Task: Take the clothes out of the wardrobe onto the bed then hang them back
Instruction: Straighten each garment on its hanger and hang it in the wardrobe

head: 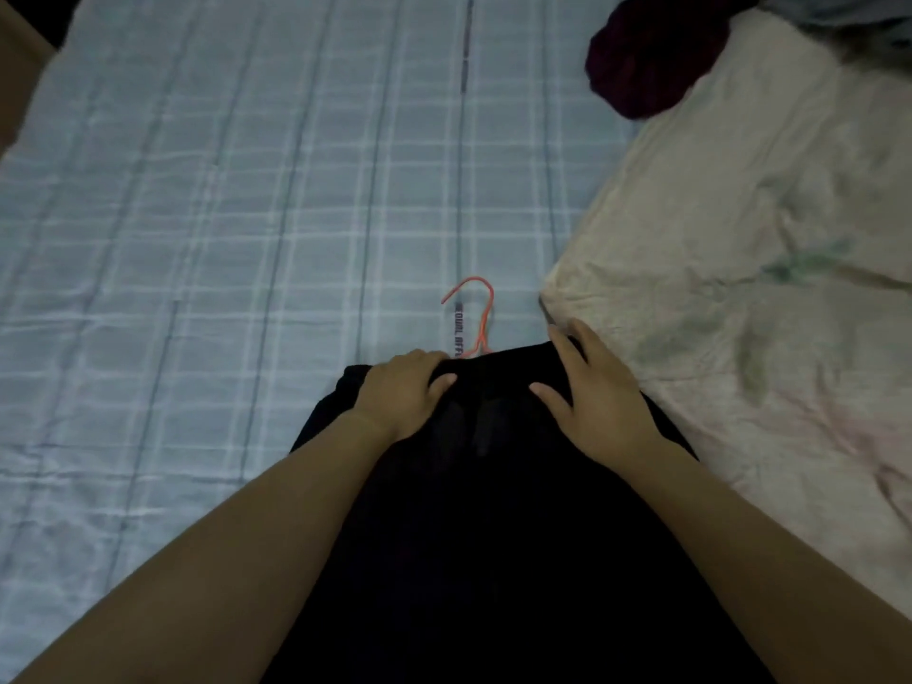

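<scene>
A black garment (pixel 483 510) lies flat on the bed's pale blue checked sheet (pixel 222 214), running from the middle of the view to the bottom edge. An orange wire hanger (pixel 481 313) sticks out of its top edge; only the hook and neck show, the rest is under the cloth. My left hand (pixel 399 392) rests on the garment's upper left corner, fingers curled over the top edge beside the hanger's neck. My right hand (pixel 592 387) lies flat on the upper right part, fingers spread.
A crumpled cream blanket (pixel 740 288) with faint green and pink print covers the right side of the bed, touching the black garment's right edge. A dark maroon garment (pixel 646 61) is bunched at the top right. A brown edge (pixel 19 76) shows at the far left.
</scene>
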### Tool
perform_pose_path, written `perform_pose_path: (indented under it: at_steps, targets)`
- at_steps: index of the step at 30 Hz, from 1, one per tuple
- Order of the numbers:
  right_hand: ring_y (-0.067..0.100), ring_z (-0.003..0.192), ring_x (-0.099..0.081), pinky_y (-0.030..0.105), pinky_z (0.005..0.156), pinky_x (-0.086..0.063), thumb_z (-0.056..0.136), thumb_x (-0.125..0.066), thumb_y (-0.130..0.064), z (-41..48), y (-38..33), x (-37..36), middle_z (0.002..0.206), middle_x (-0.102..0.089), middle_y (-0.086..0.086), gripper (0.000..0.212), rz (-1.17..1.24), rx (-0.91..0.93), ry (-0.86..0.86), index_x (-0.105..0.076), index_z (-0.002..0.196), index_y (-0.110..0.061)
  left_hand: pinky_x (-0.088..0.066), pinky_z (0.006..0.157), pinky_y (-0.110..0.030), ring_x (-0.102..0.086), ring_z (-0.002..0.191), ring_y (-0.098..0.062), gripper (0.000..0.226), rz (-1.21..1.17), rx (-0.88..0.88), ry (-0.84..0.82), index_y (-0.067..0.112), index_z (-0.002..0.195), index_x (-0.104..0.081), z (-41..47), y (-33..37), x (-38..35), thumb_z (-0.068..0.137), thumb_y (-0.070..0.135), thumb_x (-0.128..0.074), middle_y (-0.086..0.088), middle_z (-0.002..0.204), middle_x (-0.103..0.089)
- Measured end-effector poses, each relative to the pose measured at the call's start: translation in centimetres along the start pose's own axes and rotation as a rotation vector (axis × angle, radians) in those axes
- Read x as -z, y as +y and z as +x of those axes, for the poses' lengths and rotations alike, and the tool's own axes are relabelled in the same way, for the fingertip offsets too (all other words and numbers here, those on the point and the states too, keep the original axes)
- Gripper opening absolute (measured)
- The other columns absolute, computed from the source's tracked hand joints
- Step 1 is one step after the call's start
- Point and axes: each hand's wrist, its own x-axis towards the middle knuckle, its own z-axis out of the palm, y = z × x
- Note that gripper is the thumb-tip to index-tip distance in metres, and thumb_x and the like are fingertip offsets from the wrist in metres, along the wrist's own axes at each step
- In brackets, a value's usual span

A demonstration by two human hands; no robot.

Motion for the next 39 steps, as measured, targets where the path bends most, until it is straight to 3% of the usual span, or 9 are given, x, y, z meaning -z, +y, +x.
perform_pose_path:
  at_steps: [3,6,12,22,25,29,31,33,39]
  targets:
    - [0.037,0.123,-0.048,0.050,0.093,-0.047,0.090,-0.031,-0.051,-1.4,1.3,-0.3,0.138,-0.043,0.023,0.063,0.058,0.007,0.000,-0.041,0.140,-0.013,-0.044,0.082,-0.039,-0.058,0.095,-0.025,0.028,-0.135,0.022,-0.053,0.016,0.105,-0.059,-0.9,-0.4,-0.3,0.098,0.036,-0.041,-0.005,0.100,-0.064]
    - [0.034,0.112,-0.055,0.044,0.090,-0.050,0.093,-0.033,-0.049,-2.9,0.5,0.2,0.131,-0.050,0.020,0.056,0.132,0.058,-0.005,-0.042,0.140,-0.021,-0.045,0.078,-0.032,-0.059,0.088,-0.015,0.021,-0.299,0.015,0.072,0.020,0.096,-0.061,-4.2,-0.2,0.5,0.097,0.034,-0.045,0.005,0.091,-0.065]
    - [0.021,0.073,-0.062,0.037,0.068,-0.050,0.090,-0.039,-0.052,-5.8,-3.5,3.8,0.082,-0.065,0.005,0.050,0.235,0.135,0.002,-0.051,0.132,-0.027,-0.045,0.078,-0.021,-0.056,0.086,-0.002,0.027,-0.376,-0.041,0.293,0.022,0.097,-0.065,-12.8,2.1,3.9,0.092,0.041,-0.047,0.012,0.089,-0.065]
    - [0.005,0.080,-0.053,0.021,0.068,-0.043,0.086,-0.046,-0.049,-16.0,-15.7,13.8,0.093,-0.061,-0.006,0.043,0.243,0.222,0.272,-0.058,0.125,-0.034,-0.042,0.073,-0.016,-0.057,0.083,-0.002,0.027,-0.390,-0.096,0.536,0.028,0.091,-0.062,-29.0,3.9,11.4,0.091,0.046,-0.041,0.016,0.083,-0.061]
    - [0.005,0.077,-0.052,0.022,0.064,-0.046,0.085,-0.053,-0.047,-20.3,-20.3,15.7,0.099,-0.056,-0.007,0.039,0.247,0.246,0.300,-0.060,0.122,-0.036,-0.041,0.073,-0.013,-0.057,0.085,0.001,0.026,-0.402,-0.090,0.587,0.031,0.091,-0.061,-35.6,3.6,12.7,0.090,0.048,-0.041,0.019,0.083,-0.061]
    - [0.006,0.076,-0.053,0.014,0.066,-0.040,0.085,-0.056,-0.042,-26.9,-26.7,16.9,0.091,-0.056,-0.008,0.037,0.256,0.331,0.302,-0.060,0.121,-0.036,-0.040,0.074,-0.009,-0.056,0.088,0.003,0.031,-0.425,-0.070,0.682,0.028,0.091,-0.062,-45.7,2.3,13.5,0.086,0.051,-0.041,0.023,0.083,-0.060]
    - [0.007,0.077,-0.056,0.019,0.067,-0.042,0.085,-0.053,-0.045,-30.2,-30.4,16.8,0.086,-0.058,-0.007,0.039,0.259,0.380,0.261,-0.058,0.123,-0.038,-0.039,0.075,-0.007,-0.056,0.088,0.006,0.033,-0.431,-0.057,0.729,0.027,0.092,-0.064,-51.4,1.0,13.5,0.085,0.051,-0.042,0.023,0.084,-0.060]
    - [0.008,0.078,-0.057,0.024,0.066,-0.044,0.085,-0.049,-0.051,-33.4,-34.7,16.1,0.085,-0.061,-0.009,0.041,0.244,0.437,0.239,-0.057,0.123,-0.039,-0.040,0.075,-0.009,-0.056,0.087,0.006,0.037,-0.429,-0.027,0.778,0.024,0.091,-0.065,-57.2,-1.1,13.5,0.084,0.053,-0.042,0.019,0.086,-0.062]
    - [0.002,0.063,-0.053,0.024,0.055,-0.046,0.086,-0.042,-0.057,-41.1,-49.8,11.9,0.075,-0.060,-0.013,0.041,0.272,0.709,0.180,-0.060,0.119,-0.040,-0.048,0.079,-0.034,-0.059,0.087,-0.006,0.042,-0.473,0.182,0.941,0.025,0.093,-0.065,-74.7,-9.0,11.9,0.084,0.057,-0.040,0.012,0.090,-0.064]
